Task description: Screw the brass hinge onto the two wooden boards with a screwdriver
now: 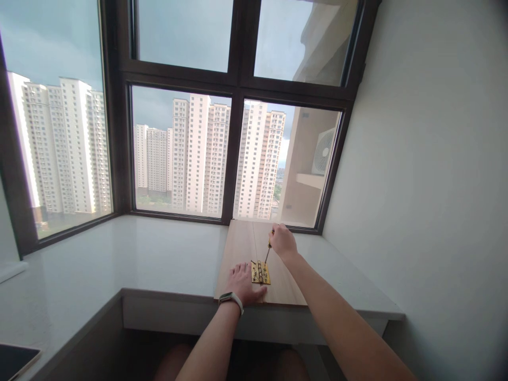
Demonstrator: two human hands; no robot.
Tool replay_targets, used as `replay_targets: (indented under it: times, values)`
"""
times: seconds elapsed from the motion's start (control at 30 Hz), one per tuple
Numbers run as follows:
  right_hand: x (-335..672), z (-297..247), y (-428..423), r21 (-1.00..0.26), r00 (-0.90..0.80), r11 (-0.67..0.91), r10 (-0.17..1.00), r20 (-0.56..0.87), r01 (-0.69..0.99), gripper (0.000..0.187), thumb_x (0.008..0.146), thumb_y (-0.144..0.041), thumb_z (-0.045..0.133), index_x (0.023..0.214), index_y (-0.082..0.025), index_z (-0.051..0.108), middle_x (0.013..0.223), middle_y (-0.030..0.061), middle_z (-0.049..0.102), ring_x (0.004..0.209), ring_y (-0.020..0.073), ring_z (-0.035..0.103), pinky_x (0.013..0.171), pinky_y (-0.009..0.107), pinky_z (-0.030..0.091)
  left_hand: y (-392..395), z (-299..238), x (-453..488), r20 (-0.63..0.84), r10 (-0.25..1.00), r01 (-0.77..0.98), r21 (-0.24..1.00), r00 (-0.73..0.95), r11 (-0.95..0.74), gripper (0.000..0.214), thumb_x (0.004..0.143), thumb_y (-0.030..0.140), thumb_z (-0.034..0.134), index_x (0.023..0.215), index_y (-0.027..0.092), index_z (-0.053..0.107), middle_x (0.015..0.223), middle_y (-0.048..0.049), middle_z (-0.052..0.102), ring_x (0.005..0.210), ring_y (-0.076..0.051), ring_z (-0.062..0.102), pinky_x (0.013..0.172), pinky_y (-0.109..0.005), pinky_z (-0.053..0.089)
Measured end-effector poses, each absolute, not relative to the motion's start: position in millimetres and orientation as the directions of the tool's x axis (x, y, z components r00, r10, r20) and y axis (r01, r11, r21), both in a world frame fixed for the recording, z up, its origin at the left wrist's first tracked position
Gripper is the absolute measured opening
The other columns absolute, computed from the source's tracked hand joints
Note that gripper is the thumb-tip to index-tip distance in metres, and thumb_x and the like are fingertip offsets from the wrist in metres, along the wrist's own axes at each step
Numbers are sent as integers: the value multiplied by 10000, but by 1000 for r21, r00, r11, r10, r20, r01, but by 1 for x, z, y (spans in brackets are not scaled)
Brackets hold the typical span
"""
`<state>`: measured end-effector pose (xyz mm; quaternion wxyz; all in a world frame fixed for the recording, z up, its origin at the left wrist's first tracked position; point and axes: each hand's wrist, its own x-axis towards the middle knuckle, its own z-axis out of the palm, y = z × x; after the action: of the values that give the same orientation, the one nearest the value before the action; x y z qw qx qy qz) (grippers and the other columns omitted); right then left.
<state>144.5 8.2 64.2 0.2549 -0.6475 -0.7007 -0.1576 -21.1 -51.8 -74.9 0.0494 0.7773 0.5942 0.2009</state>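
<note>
A brass-coloured hinge (261,273) lies opened flat across the seam between two light wooden boards (243,243) on the white sill. My right hand (283,241) is closed around the handle of a screwdriver (269,251). The shaft slants down, and its tip meets the upper right part of the hinge. My left hand (243,283) rests on the boards just left of the hinge, fingers stretched out and thumb lying below it. Small dark screws show on the hinge, and one near its upper left corner seems to stick up at a slant.
The white sill (174,254) runs along the window and bends toward me on the left. A dark flat device (18,360) lies at its lower left. Dark window frames (234,159) stand behind the boards. A plain wall (420,174) rises on the right.
</note>
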Motion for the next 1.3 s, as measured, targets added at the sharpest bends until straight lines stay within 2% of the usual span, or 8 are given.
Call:
replay_targets:
  times: [0.17, 0.43, 0.63, 0.77, 0.87, 0.97, 1.17, 1.3]
  values:
    - [147, 65, 6, -85, -11, 69, 831, 557, 994, 235, 1001, -403, 539, 1042, -201, 650, 985, 106, 669, 963, 228, 623, 760, 285, 405, -53, -74, -21, 227, 951, 909, 313, 208, -274, 1080, 725, 858, 357, 1560, 174, 328, 1567, -136, 387, 1425, -377, 288, 1163, -474, 215]
    - [152, 63, 11, -93, -77, 159, 814, 575, 983, 92, 978, -232, 553, 1013, -195, 630, 962, 88, 692, 924, 221, 621, 690, 277, 374, -51, -75, -22, 244, 945, 902, 322, 215, -289, 1076, 721, 851, 383, 1542, 157, 352, 1554, -156, 401, 1413, -383, 319, 1155, -478, 236]
    - [152, 60, 17, -166, -107, 240, 816, 568, 956, 159, 959, -144, 534, 1083, -165, 633, 1022, 120, 701, 948, 220, 634, 746, 273, 404, -52, -73, -21, 233, 947, 896, 335, 219, -290, 1068, 726, 843, 385, 1550, 166, 336, 1543, -154, 416, 1407, -388, 327, 1153, -485, 236]
    - [152, 59, 17, -157, -84, 209, 816, 572, 965, 120, 976, -233, 557, 1015, -184, 659, 960, 108, 695, 907, 218, 634, 730, 273, 399, -53, -72, -21, 224, 951, 901, 332, 213, -280, 1071, 722, 844, 392, 1552, 170, 336, 1555, -148, 402, 1415, -385, 313, 1160, -482, 220]
    - [152, 58, 16, -133, -63, 178, 796, 603, 975, 174, 982, -324, 575, 936, -184, 668, 945, 103, 681, 861, 209, 628, 700, 274, 394, -54, -71, -21, 215, 954, 904, 327, 211, -274, 1077, 720, 845, 389, 1559, 171, 328, 1560, -143, 396, 1419, -381, 303, 1159, -479, 217]
    - [152, 57, 15, -121, -53, 157, 794, 606, 980, 213, 992, -329, 561, 895, -175, 672, 922, 103, 678, 838, 205, 629, 701, 280, 394, -53, -72, -21, 231, 949, 901, 328, 215, -284, 1089, 721, 851, 382, 1555, 152, 336, 1548, -154, 409, 1408, -380, 316, 1154, -480, 231]
    - [151, 60, 14, -147, -95, 221, 807, 583, 964, 158, 976, -200, 551, 1029, -157, 693, 985, 119, 705, 934, 211, 640, 782, 266, 421, -54, -72, -21, 237, 949, 902, 328, 207, -279, 1070, 719, 845, 389, 1551, 173, 347, 1551, -149, 408, 1420, -376, 309, 1160, -480, 228]
    - [150, 61, 14, -186, -137, 293, 806, 575, 938, 282, 942, -92, 524, 1184, -149, 659, 1055, 119, 711, 1020, 211, 633, 846, 256, 426, -54, -71, -21, 232, 951, 907, 321, 206, -274, 1062, 722, 842, 388, 1551, 180, 347, 1549, -142, 413, 1417, -371, 315, 1158, -473, 233]
